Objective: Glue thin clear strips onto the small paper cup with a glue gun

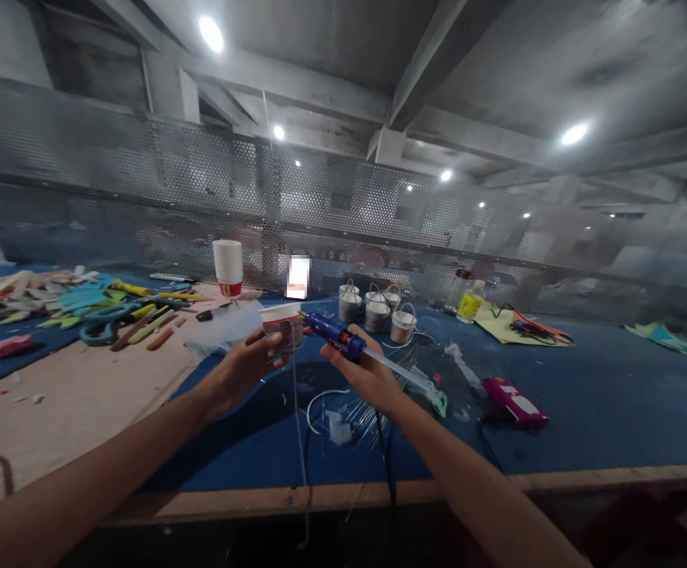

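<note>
My left hand [252,364] is wrapped round a paper cup [281,318] with a red band below its rim and grey cord wound about its lower part. A loose length of cord [299,426] hangs from the cup past the table's front edge. In my right hand [367,375] is a blue hot glue gun [336,333], its nozzle pointing left at the cup's side. Whether the tip touches the cup I cannot tell. A long clear glue stick [402,371] sticks out of the gun's back.
Several small cord-wrapped cups [377,312] with handles stand behind the gun. A stack of paper cups [228,264] and scissors [106,323] are at left. To the right lie a purple packet [514,401] and a yellow bottle [470,302]. Glue strings litter the blue tabletop [230,450].
</note>
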### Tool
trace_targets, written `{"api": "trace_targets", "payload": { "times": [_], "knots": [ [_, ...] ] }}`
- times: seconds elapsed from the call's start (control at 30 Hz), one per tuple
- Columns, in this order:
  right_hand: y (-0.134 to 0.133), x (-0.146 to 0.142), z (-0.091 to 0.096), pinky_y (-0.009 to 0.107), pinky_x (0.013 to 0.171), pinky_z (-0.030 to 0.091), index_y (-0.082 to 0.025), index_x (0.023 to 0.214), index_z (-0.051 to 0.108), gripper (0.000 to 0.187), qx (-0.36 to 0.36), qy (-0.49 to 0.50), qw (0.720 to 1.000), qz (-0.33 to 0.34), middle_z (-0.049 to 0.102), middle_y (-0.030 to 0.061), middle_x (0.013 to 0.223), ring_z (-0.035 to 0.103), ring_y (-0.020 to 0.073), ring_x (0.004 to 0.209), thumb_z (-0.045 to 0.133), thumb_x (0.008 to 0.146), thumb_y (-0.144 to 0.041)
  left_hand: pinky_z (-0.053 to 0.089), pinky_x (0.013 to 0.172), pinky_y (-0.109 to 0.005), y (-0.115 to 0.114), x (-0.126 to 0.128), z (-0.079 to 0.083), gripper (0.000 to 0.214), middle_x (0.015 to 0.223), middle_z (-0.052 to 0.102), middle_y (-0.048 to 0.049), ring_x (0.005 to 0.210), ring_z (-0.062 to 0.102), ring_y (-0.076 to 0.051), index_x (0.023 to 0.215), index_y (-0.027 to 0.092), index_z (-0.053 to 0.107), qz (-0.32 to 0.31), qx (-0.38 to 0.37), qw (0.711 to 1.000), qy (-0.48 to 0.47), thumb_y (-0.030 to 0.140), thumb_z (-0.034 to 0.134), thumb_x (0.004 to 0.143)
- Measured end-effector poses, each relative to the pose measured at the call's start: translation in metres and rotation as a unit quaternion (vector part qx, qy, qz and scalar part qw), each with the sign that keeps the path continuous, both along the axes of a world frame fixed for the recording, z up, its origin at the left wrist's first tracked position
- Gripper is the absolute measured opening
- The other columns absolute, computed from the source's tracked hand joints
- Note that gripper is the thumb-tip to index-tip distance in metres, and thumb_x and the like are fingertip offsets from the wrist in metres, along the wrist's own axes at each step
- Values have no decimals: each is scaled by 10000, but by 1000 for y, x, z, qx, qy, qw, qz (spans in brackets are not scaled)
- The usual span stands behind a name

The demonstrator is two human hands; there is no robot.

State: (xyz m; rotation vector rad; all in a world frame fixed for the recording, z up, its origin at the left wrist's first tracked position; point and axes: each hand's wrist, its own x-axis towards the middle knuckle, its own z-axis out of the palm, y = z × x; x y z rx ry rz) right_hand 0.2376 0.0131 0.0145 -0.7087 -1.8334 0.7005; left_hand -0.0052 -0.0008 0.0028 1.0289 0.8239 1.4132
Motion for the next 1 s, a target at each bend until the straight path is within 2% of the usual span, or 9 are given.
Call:
{"api": "trace_targets", "payload": {
  "times": [0.23, 0.4, 0.7, 0.87, 1.0],
  "knots": [
    [-3, 0, 5, 265, 698, 425, -231, 827, 546, 359, -9, -17, 1000, 25, 556, -27, 820, 523, 154, 770, 758, 928, -503, 542, 1073, -415, -1, 0, 0, 438, 1375, 765, -106, 1356, 645, -334, 1241, 251, 779, -14, 6, 1000, 3, 361, 864, 826],
    [-1, -1, 3, 287, 732, 462, -237, 892, 613, 329, -16, -18, 999, 29, 574, -20, 783, 565, 187, 804, 744, 935, -536, 555, 1043, -400, -1, 1, 1, 456, 1431, 735, -103, 1379, 626, -324, 1249, 243, 765, -10, 5, 1000, -2, 327, 873, 813],
    [4, -2, -2, 289, 718, 503, -238, 995, 696, 307, -2, -17, 999, 30, 651, -7, 823, 612, 199, 823, 746, 925, -533, 568, 932, -350, -1, 0, 0, 506, 1352, 777, -97, 1244, 701, -288, 1256, 241, 769, 1, 1, 1000, 7, 336, 910, 778],
    [3, -2, 0, 300, 721, 523, -249, 979, 710, 263, 26, -39, 999, 10, 667, 0, 826, 625, 204, 818, 736, 934, -507, 559, 903, -352, 0, 0, 0, 499, 1319, 790, -90, 1224, 703, -290, 1225, 240, 780, 10, -1, 1000, 13, 333, 925, 757],
    [3, -1, 0, 301, 735, 521, -247, 981, 705, 268, 18, -47, 999, 13, 679, 4, 852, 634, 206, 844, 728, 940, -511, 562, 916, -358, 0, 0, 0, 492, 1301, 796, -96, 1219, 710, -293, 1216, 240, 779, 13, -6, 1000, 11, 328, 926, 756]
  ]
}}
